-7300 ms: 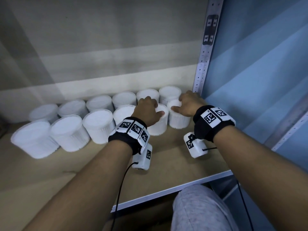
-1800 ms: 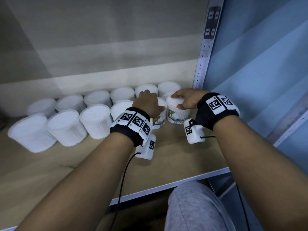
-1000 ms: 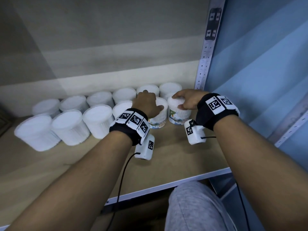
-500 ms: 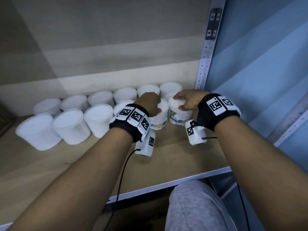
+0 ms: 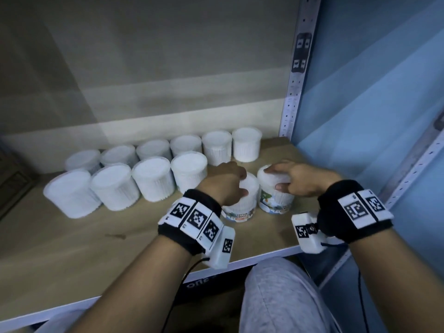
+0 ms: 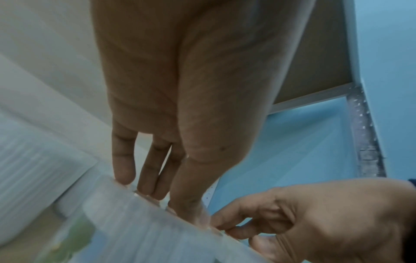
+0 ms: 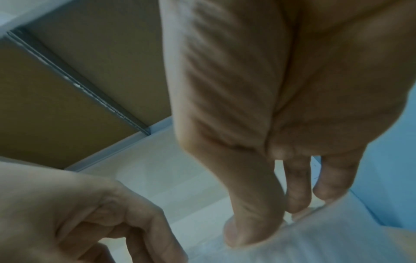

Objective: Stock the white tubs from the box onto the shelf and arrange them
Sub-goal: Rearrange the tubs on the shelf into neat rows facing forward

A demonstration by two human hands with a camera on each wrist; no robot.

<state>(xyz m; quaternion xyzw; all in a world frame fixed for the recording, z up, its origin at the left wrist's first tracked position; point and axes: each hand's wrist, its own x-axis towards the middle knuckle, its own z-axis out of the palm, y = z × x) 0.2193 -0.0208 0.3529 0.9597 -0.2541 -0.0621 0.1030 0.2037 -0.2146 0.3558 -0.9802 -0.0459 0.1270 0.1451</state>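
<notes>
Two white tubs with coloured labels stand side by side on the wooden shelf (image 5: 96, 248), forward of the others. My left hand (image 5: 231, 186) grips the left tub (image 5: 240, 210) from above, fingers curled over its lid. My right hand (image 5: 286, 177) grips the right tub (image 5: 276, 200) the same way, thumb on its near side. The left wrist view shows my left hand's fingertips (image 6: 123, 178) on the tub's rim (image 6: 139, 231). The right wrist view shows my right thumb (image 7: 247, 222) pressed on the right tub's lid (image 7: 315, 245).
Several white tubs stand in a back row (image 5: 185, 146) along the wall and a front row (image 5: 153, 179) to the left. A perforated metal upright (image 5: 295, 92) and a blue wall (image 5: 372, 116) bound the right side. My grey-clad knee (image 5: 276, 296) is below the shelf edge.
Both hands have drawn their two tubs toward the shelf's front, away from the rows, which opens a gap behind them. The other tubs have not moved.
</notes>
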